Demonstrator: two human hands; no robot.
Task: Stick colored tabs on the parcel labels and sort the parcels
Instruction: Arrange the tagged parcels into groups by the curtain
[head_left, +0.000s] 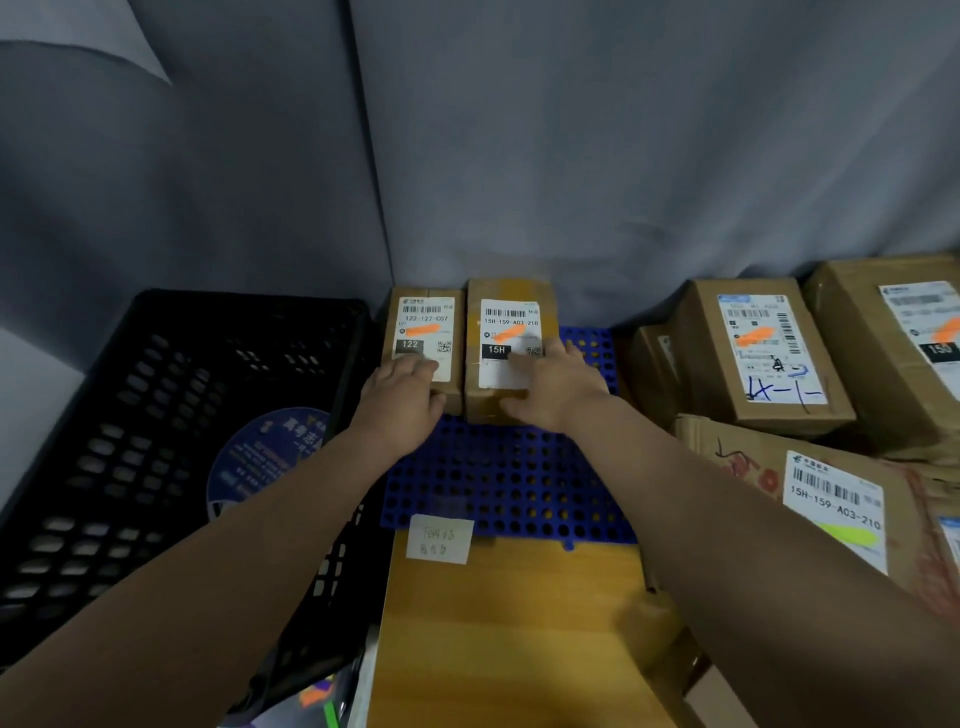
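- Push the left parcel (423, 322) and right parcel (514, 288) evenly, so they sit flush side by side at the back of the mat (498, 483) and neither twists.
- Your left hand (402, 400) rests on the left parcel's near end, fingers loosely flat.
- Your right hand (558, 395) presses spread fingers on the right parcel's label (511, 317), with the thumb at the front edge.

Brown parcels (511, 353) centre, white labels (427, 332) orange-marked; blue perforated mat (498, 483); black slotted crate (156, 441) left; yellow-wood tabletop (514, 634).
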